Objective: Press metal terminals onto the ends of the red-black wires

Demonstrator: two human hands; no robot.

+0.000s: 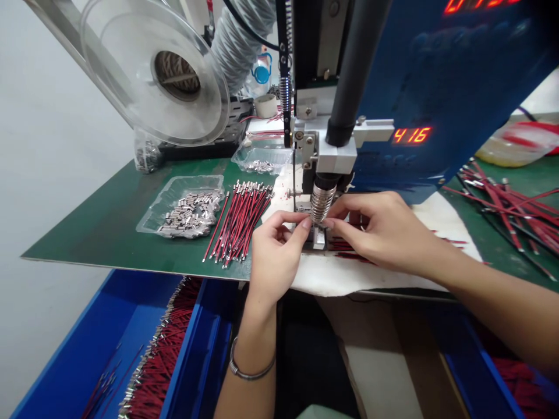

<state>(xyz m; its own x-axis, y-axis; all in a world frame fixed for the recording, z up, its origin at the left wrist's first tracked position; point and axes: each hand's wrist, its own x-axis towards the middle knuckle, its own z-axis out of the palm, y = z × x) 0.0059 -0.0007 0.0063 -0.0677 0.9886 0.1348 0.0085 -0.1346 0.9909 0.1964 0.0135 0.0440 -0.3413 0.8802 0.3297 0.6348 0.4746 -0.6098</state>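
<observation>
My left hand (282, 247) pinches thumb and forefinger together just left of the soldering machine's tip (322, 203), which is wrapped in a coiled spring. From the other side my right hand (375, 224) also pinches close to that tip. Whatever small pieces the fingertips grip are too tiny and too covered to name. Directly below the tip sits a small metal block (319, 238). Red and black wires (349, 247) lie partly under my right hand on a white cloth (336, 276).
Left of my hands lie a bundle of wires with metal ends (240, 221) and a clear tray (146, 218) of small metal parts. A large spool (126, 64) overhangs the back left. The blue machine housing (419, 75) rises behind. More wires (519, 209) lie right; blue bins (126, 297) sit below.
</observation>
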